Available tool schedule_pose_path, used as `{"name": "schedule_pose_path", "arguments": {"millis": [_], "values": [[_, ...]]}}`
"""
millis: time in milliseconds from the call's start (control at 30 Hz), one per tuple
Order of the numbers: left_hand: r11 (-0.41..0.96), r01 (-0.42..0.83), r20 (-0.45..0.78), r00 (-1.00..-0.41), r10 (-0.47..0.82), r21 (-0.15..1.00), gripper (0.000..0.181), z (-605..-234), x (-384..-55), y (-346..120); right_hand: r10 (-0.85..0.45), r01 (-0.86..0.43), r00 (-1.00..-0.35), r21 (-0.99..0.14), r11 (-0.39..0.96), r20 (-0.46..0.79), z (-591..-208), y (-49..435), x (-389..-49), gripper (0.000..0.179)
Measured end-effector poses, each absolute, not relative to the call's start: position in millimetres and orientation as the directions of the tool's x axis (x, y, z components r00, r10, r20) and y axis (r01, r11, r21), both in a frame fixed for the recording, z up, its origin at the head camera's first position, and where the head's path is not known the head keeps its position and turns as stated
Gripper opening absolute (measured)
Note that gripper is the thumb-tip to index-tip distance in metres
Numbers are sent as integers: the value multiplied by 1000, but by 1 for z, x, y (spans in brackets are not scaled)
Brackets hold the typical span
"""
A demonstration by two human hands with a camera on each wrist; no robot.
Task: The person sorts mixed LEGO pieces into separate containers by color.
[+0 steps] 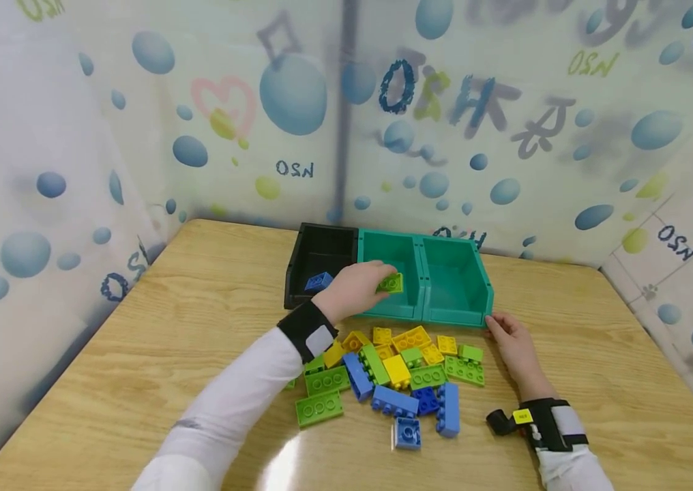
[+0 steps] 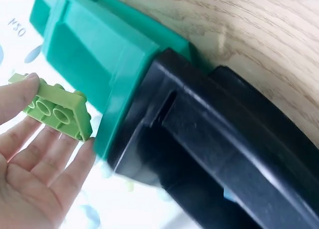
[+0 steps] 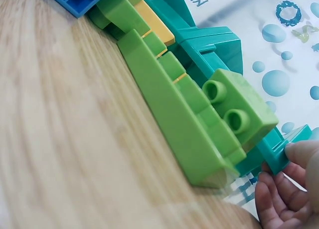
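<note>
My left hand (image 1: 355,290) pinches a lime-green toy building brick (image 1: 392,283) between thumb and fingers, above the middle teal bin (image 1: 392,312). The left wrist view shows the hollow underside of this brick (image 2: 62,112), with the thumb on one side and the fingertips beneath. My right hand (image 1: 517,351) holds the front right corner of the right teal bin (image 1: 457,318), thumb on top and fingers under the edge, as the right wrist view shows. A blue brick (image 1: 318,281) lies in the black bin (image 1: 328,227) at the left.
Yellow bricks (image 1: 397,372), green bricks (image 1: 320,409) and blue bricks (image 1: 448,411) lie heaped on the wooden table (image 1: 211,293) before the bins. One pale blue brick (image 1: 408,433) sits nearest me. A patterned curtain (image 1: 236,184) hangs behind the table.
</note>
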State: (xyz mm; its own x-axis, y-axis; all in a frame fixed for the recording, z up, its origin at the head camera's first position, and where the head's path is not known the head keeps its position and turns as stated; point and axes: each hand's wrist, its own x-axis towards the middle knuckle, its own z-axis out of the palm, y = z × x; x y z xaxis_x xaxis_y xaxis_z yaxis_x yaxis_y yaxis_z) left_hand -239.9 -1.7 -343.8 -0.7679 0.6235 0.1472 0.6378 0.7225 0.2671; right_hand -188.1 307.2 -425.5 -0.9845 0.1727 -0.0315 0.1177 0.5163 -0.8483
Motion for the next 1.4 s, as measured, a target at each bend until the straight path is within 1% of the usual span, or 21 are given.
{"name": "schedule_pose_path", "arguments": {"millis": [167,333,467,600,700,800,900,1133,1400], "values": [[742,627,66,-772,632,235,41,-350,-249,14,175,114,-984,-846,520,-25,-425,307,-188,48],[768,617,-18,-777,629,171,39,-357,-253,24,180,130,-983,-835,534,-38,-425,306,-187,48],[785,608,-36,-788,615,113,34,-361,-256,29,180,124,-983,-837,533,-31,-426,306,-188,48],[801,596,-30,-801,598,56,29,-367,-260,33,174,122,-984,-841,528,-34,-426,306,-188,47],[807,591,-11,-807,591,16,20,-372,-264,36,170,122,-985,-841,527,-36,-426,307,-188,47],[817,576,-5,-817,576,20,11,-371,-266,38,170,119,-985,-840,530,-33,-425,307,-187,47],[829,556,-19,-830,558,52,8,-367,-269,40,172,115,-985,-845,522,-28,-425,306,-187,47],[862,505,-102,-857,506,37,13,-363,-273,45,176,108,-984,-864,491,-23,-426,306,-189,45],[888,461,-138,-880,455,-8,15,-366,-276,51,184,123,-982,-846,519,-30,-423,303,-187,46]]}}
